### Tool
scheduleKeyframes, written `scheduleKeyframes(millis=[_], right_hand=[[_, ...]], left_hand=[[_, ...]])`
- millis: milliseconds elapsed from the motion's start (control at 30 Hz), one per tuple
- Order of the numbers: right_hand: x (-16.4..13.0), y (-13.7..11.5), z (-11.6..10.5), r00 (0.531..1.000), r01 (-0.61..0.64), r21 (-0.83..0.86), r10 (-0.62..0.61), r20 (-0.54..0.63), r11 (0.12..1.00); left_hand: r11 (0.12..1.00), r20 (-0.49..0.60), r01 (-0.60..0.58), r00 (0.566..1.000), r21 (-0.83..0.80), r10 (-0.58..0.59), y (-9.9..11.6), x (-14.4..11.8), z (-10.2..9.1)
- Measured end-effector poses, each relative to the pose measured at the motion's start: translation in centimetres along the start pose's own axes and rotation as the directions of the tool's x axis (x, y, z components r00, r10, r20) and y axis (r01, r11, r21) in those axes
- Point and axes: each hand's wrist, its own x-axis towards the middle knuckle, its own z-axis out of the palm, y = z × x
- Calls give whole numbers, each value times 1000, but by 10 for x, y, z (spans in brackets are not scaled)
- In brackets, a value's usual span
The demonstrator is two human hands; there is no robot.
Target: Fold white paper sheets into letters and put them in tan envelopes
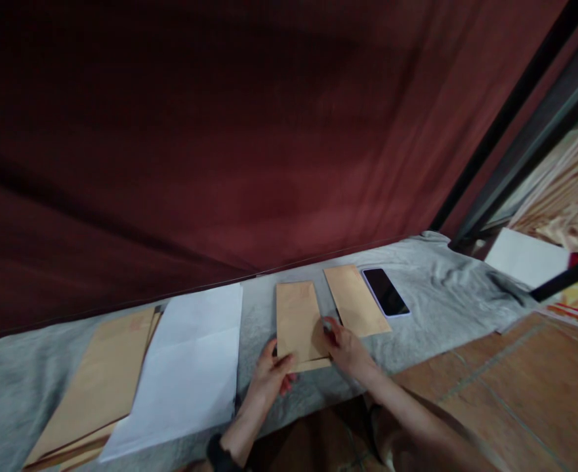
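**Brown paper under both my hands**

Kraft-brown and flat, the narrow paper envelope (299, 321) lies on the grey cloth sheet (436, 301) spread on the floor, right in front of me. My left hand (269, 377) pinches its near left corner, thumb on top and fingers curled beneath. My right hand (345, 347) rests on its right edge, fingers bent and pressing down; whether it holds anything small, I cannot tell. A second brown envelope (355, 298) lies just beside it to the right, next to a black-screened phone with a pale rim (386, 292). To my left sit a white sheet of paper (190, 367) and a stack of larger brown envelopes (99, 387).

I judge the soft cloth could bunch under my pressing, creasing the envelope, and a careless sweep might nudge the phone.
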Motion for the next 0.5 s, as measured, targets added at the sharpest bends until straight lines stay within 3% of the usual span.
scheduleKeyframes(millis=[67, 133, 233, 333, 500], right_hand=[[-12, -1, 6, 968, 184, -247, -218, -120, 951], [-24, -5, 16, 917, 341, -358, -391, -77, 869], [-40, -9, 35, 841, 501, -429, -539, 39, 752], [-47, -6, 51, 821, 510, -512, -568, 52, 691], [-46, 2, 54, 850, 423, -576, -526, -15, 699]], left_hand=[[1000, -29, 26, 999, -4, -26, -5, -2, 4], [999, -58, 31, 998, -28, -33, -8, -5, 9], [999, -83, 8, 996, -54, -12, -11, -7, 16], [999, -92, 34, 995, -2, -34, -12, -8, 20], [976, -19, 8, 1000, 216, -3, -9, -12, 11]])
